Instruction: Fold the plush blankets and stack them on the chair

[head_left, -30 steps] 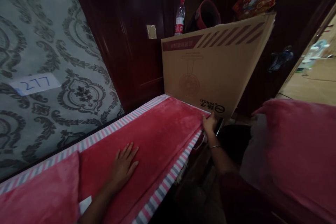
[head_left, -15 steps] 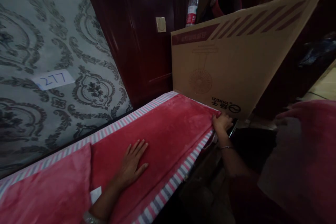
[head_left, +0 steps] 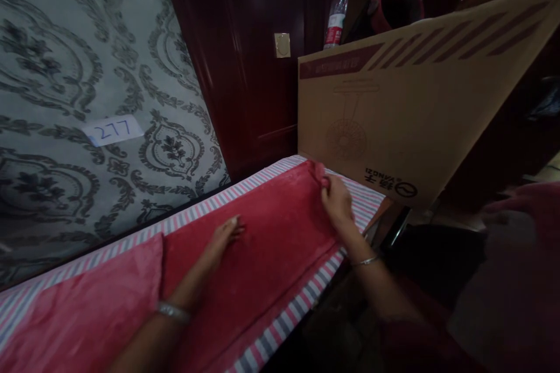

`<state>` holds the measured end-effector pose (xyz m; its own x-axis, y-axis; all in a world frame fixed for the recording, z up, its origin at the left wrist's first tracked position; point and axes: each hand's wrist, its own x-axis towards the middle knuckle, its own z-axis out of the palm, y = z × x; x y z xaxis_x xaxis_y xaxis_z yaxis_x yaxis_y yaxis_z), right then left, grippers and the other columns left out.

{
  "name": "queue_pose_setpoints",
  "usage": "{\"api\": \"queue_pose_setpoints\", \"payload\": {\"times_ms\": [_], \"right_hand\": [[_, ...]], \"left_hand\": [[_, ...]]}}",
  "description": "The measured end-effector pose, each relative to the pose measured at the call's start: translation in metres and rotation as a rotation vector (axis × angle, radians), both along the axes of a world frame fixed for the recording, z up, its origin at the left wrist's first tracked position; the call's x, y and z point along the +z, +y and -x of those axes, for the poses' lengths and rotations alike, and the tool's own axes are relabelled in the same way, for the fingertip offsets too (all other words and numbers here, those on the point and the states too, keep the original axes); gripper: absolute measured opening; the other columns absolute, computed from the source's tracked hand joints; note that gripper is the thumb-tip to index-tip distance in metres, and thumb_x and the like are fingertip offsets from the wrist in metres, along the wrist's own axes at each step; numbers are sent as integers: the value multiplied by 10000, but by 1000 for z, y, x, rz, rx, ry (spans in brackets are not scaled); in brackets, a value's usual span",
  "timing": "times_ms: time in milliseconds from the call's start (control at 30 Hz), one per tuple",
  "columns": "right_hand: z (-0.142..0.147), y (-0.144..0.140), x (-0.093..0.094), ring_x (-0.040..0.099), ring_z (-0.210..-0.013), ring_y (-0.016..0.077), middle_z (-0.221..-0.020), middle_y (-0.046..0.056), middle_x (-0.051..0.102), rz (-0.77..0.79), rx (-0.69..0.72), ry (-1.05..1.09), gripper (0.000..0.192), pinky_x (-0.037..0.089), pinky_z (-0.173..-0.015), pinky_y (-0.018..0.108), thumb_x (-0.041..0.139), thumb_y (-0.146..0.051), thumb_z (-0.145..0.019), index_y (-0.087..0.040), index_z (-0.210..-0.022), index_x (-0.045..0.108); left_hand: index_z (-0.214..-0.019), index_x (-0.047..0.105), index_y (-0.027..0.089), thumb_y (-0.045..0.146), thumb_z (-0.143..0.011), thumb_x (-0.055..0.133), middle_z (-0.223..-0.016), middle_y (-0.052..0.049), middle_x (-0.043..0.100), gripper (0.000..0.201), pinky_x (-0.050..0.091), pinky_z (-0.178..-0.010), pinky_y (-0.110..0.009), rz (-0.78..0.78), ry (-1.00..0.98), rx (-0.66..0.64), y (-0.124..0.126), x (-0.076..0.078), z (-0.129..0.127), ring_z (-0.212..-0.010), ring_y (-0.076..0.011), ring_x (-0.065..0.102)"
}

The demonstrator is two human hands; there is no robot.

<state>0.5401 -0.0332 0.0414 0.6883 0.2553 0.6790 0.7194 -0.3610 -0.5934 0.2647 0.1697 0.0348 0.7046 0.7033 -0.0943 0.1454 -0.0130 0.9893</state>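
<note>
A red plush cloth (head_left: 266, 233) lies along a striped sheet (head_left: 284, 323). Its left part is folded over into a lighter pink layer (head_left: 96, 303). My right hand (head_left: 338, 201) is closed round the cloth's far right edge, which is bunched up and lifted off the sheet. Over the middle of the cloth is my left hand (head_left: 225, 236), seen from the side with loosely bent fingers and nothing in them; whether it touches the cloth is hard to see. A bracelet shows on each wrist.
A large cardboard box (head_left: 376, 116) stands at the far end. Behind its top edge are a plastic bottle (head_left: 336, 14) and a dark red round container (head_left: 398, 3). Patterned wallpaper (head_left: 109, 81) with a paper marked 277 (head_left: 116, 130) runs along the left.
My right hand has drawn the cloth's far right edge inward to the left, baring striped sheet there. My left hand has gone from lying flat to loosely bent. The view has shifted slightly.
</note>
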Motion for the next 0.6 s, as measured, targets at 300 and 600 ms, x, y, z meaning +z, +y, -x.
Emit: {"api": "queue_pose_setpoints", "payload": {"times_ms": [300, 600], "right_hand": [[156, -12, -54, 656, -861, 265, -972, 81, 683, 81, 636, -366, 617, 585, -746, 427, 440, -21, -755, -247, -1317, 557], [144, -26, -44, 684, -937, 244, -1021, 76, 705, -24, 648, -313, 516, 589, -794, 411, 453, -42, -828, -238, -1291, 570]], "left_hand": [[-1346, 470, 120, 622, -966, 329, -1058, -189, 691, 646, 570, -801, -427, 664, -267, 76, 24, 11, -44, -832, -260, 719], [-1094, 600, 106, 396, -851, 714, -815, -94, 692, 395, 592, -654, -308, 647, -347, 281, 26, 13, -78, -685, -207, 703]]}}
